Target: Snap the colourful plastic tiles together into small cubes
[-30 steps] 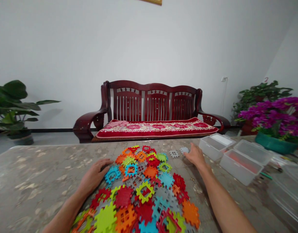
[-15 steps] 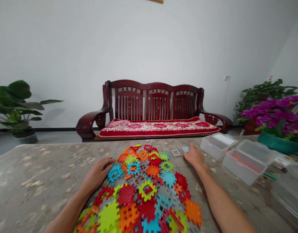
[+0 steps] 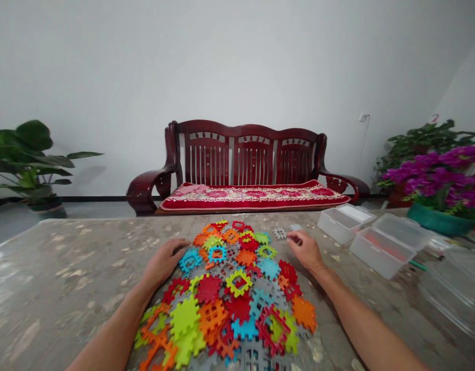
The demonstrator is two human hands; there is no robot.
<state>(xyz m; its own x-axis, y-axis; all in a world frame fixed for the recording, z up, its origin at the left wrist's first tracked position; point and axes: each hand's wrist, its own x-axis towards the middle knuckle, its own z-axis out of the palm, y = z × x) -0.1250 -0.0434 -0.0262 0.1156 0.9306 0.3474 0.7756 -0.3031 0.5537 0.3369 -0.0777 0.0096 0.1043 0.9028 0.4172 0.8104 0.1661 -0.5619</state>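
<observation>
A heap of interlocking plastic tiles with toothed edges, in red, orange, lime, blue and grey, spreads over the table; a lime frame tile (image 3: 238,283) lies near its middle. At the heap's left edge rests my left hand (image 3: 165,262), open, thumb apart from the fingers, beside a blue frame tile (image 3: 190,261). My right hand (image 3: 306,251) is to the right of the heap, its fingers bent and apart, with nothing visible in them. Just beyond its fingertips lie a grey window tile (image 3: 279,233) and a second grey tile (image 3: 295,227), separate from the heap.
Two clear plastic boxes, one nearer (image 3: 380,257) and one farther (image 3: 338,228), stand on the right of the table (image 3: 75,273). Clear lids (image 3: 454,293) and a green pot of purple flowers (image 3: 440,219) are farther right. A wooden bench (image 3: 252,159) stands behind the table.
My right hand has drawn back toward me from the farther grey tile, which now lies uncovered. My left hand stays at the heap's edge. The whole view has shifted slightly.
</observation>
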